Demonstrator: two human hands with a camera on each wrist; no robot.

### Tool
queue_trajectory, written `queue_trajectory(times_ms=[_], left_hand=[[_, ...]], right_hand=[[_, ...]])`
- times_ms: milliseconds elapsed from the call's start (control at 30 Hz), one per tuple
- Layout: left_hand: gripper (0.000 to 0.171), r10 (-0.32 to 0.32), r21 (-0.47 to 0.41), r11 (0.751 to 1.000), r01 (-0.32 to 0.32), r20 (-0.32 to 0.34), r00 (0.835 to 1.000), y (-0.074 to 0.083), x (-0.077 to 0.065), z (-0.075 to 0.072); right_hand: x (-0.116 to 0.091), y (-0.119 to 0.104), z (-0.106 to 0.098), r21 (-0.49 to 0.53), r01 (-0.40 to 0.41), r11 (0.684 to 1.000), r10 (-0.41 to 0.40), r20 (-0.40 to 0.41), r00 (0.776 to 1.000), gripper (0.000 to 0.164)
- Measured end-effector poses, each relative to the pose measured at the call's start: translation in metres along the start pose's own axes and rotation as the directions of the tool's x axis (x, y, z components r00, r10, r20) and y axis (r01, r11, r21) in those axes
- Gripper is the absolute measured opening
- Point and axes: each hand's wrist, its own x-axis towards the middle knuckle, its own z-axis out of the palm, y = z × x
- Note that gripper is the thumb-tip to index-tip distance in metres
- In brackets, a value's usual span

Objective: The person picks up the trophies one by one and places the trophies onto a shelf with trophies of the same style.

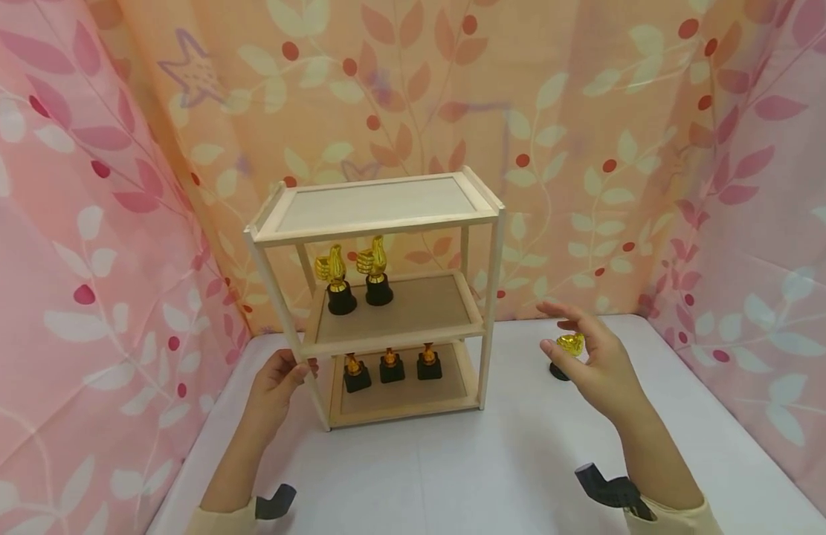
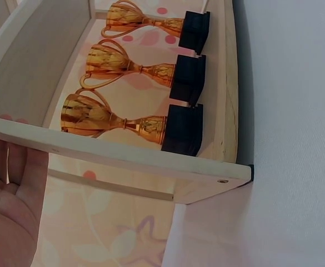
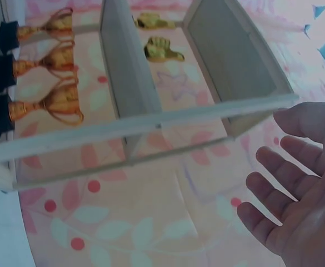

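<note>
A three-tier wooden shelf (image 1: 379, 204) stands on the table. My left hand (image 1: 275, 388) holds its left front post at middle-tier height, thumb in front and fingers partly hidden behind. Two gold thumbs-up trophies (image 1: 342, 299) on black bases stand at the left of the middle tier. Below them, several gold cup trophies (image 2: 145, 129) line up on the bottom tier. To the right of the shelf, my right hand (image 1: 603, 364) is raised with fingers spread and nothing in its grasp. Behind it, partly covered, a single thumbs-up trophy (image 1: 572, 344) is on the table.
The white table (image 1: 413, 475) runs in front of the shelf and to both sides. Patterned curtains hang at the back (image 1: 573, 148), the left (image 1: 105, 245) and the right (image 1: 767, 282).
</note>
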Motion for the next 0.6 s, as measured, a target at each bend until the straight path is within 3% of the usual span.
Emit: queue_trajectory(times_ms=[233,600], left_hand=[[0.026,-0.017,0.012,1.000,0.017,-0.012,1.000,0.004,-0.001,0.000],[0.025,-0.004,-0.013,1.000,0.004,-0.015,1.000,0.004,-0.001,0.002]], right_hand=[[0.001,0.022,-0.018,-0.055,-0.070,0.996,0.069,-0.022,0.997,0.060],[-0.001,0.055,-0.029,-0.135,-0.199,0.971,0.203,0.011,0.979,0.053]])
